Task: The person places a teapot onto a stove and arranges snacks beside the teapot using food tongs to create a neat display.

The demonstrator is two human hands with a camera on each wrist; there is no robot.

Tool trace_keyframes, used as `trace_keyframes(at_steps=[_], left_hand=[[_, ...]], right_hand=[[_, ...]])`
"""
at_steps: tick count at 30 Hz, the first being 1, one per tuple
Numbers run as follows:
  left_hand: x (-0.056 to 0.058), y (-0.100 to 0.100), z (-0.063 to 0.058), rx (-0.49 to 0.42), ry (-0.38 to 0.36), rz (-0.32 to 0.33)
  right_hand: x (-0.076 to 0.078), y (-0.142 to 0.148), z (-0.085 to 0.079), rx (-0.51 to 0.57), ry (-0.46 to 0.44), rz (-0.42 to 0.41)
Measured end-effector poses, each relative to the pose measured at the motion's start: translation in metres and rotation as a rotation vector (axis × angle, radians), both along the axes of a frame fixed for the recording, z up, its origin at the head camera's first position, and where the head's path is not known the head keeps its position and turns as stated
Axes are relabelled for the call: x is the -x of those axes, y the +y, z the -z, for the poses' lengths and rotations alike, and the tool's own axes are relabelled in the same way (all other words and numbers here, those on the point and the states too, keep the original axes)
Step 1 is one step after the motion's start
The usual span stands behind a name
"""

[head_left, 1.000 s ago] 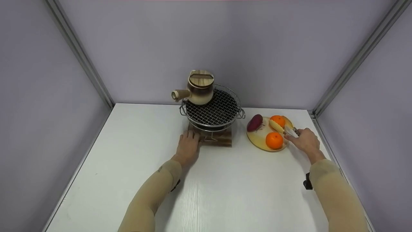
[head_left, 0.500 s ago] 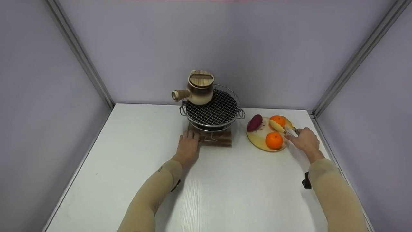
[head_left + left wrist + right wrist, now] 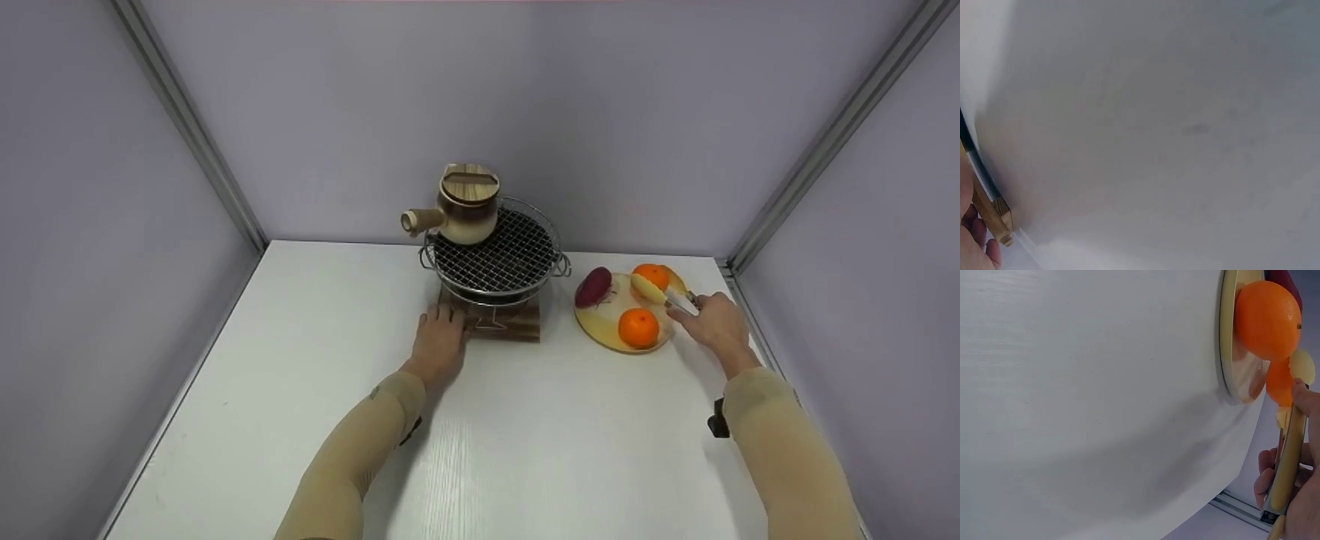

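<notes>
Above the plate's (image 3: 602, 327) right side, my right hand (image 3: 715, 325) gripping tongs (image 3: 680, 301), their tips either side of the far orange (image 3: 652, 273), the near orange (image 3: 638, 328) close by, a purple sweet potato (image 3: 594, 288) at the plate's left, the lidded pot (image 3: 468, 214) on the grill (image 3: 517, 259), my left hand (image 3: 439, 337) touching the wooden base (image 3: 517, 327), its grip hard to tell.

A side-handled teapot (image 3: 471, 223) with a wooden lid (image 3: 470, 187) stands at the far middle, its handle (image 3: 424, 220) pointing left. Rightward and nearer lies a purple sweet potato (image 3: 594, 286), then the nearer mandarin (image 3: 638, 328). Lilac-grey walls (image 3: 637, 112) and metal profiles (image 3: 829, 135) border the white table (image 3: 570, 435).
</notes>
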State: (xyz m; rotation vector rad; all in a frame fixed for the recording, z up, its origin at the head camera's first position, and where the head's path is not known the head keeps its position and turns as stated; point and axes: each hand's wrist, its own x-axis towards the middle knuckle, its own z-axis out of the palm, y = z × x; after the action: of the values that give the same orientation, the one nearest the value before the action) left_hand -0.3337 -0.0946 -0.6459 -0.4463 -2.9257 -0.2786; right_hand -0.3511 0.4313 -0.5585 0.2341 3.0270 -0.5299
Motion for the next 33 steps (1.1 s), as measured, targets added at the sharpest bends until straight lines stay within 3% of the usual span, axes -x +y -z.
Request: trace_keyframes(at_steps=[6,11,20,33], left_hand=[[0.001,0.0,0.002,0.007,0.005,-0.005],[0.001,0.0,0.002,-0.018,0.03,0.001],[-0.001,0.001,-0.001,-0.02,-0.01,-0.003],[-0.002,0.001,-0.002,-0.056,0.014,-0.001]], right_hand=[[-0.001,0.001,-0.009,0.005,0.021,0.01],[-0.001,0.001,-0.016,-0.021,0.055,-0.016],[-0.004,-0.006,-0.027,-0.035,0.086,-0.039],[-0.008,-0.012,-0.037,-0.065,0.136,-0.103]])
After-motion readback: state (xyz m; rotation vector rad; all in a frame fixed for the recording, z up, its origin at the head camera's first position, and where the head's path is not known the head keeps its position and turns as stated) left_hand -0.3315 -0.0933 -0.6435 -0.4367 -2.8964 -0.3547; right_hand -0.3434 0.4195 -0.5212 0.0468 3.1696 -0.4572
